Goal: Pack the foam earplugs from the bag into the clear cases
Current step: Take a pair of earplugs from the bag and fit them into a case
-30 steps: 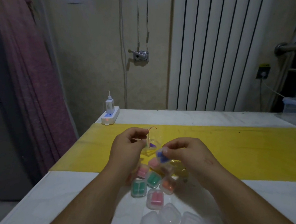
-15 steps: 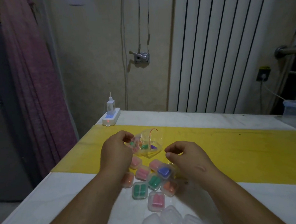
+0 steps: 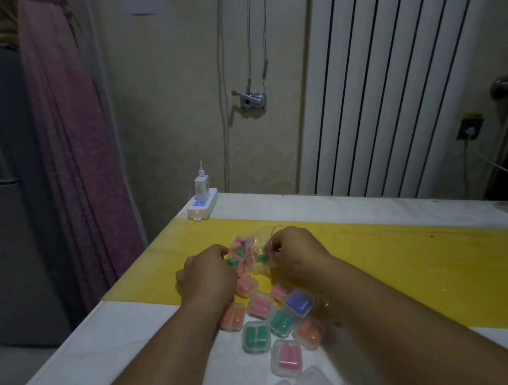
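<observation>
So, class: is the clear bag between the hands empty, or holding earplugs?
Not empty: pink and green earplugs show through the bag.

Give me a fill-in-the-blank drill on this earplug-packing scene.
The left hand and right hand both hold the bag of loose ____. The bag is over the ____ band of the table. Green ones fill ____ of the shut cases. A charger is plugged into the ____ at the table's far corner.
Missing words: earplugs; yellow; two; power strip.
</observation>
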`<action>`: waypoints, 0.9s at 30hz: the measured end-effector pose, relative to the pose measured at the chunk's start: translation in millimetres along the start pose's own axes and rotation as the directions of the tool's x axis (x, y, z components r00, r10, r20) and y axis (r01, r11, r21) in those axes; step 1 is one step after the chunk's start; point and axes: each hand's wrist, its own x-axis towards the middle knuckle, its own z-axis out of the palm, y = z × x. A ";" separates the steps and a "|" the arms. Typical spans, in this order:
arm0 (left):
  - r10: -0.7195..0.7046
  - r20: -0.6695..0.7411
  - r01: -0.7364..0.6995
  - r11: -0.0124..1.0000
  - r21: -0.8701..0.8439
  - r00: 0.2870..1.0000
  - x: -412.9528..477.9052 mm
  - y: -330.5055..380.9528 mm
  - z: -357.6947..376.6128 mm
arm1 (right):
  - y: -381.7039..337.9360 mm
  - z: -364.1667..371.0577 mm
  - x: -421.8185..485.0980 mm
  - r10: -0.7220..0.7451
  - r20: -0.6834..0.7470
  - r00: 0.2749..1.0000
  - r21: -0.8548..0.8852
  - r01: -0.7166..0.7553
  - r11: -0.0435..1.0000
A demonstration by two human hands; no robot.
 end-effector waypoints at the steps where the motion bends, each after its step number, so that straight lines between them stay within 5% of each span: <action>1: -0.006 0.006 0.006 0.999 0.045 1.000 0.0 0.8 -0.6 | -3.1 2.4 3.3 -0.021 -0.002 1.000 -0.024 0.021 0.999; 9: -0.014 0.004 0.013 0.984 0.175 1.000 -3.7 4.5 -4.9 | -12.5 9.6 13.8 0.013 0.118 0.993 -0.118 0.001 0.993; 17: -0.006 -0.010 0.007 0.993 0.120 1.000 -6.0 4.9 -6.3 | -13.0 5.6 10.9 -0.180 0.042 0.983 0.228 0.166 0.959; 22: 0.003 -0.021 -0.001 0.996 0.089 1.000 -8.3 5.7 -8.6 | -19.5 5.3 9.7 -0.197 0.160 0.967 0.163 0.171 0.972; 27: -0.002 -0.018 0.004 0.996 0.085 1.000 -8.7 7.1 -9.3 | -20.6 13.3 12.3 -0.148 0.116 0.982 0.128 0.133 0.983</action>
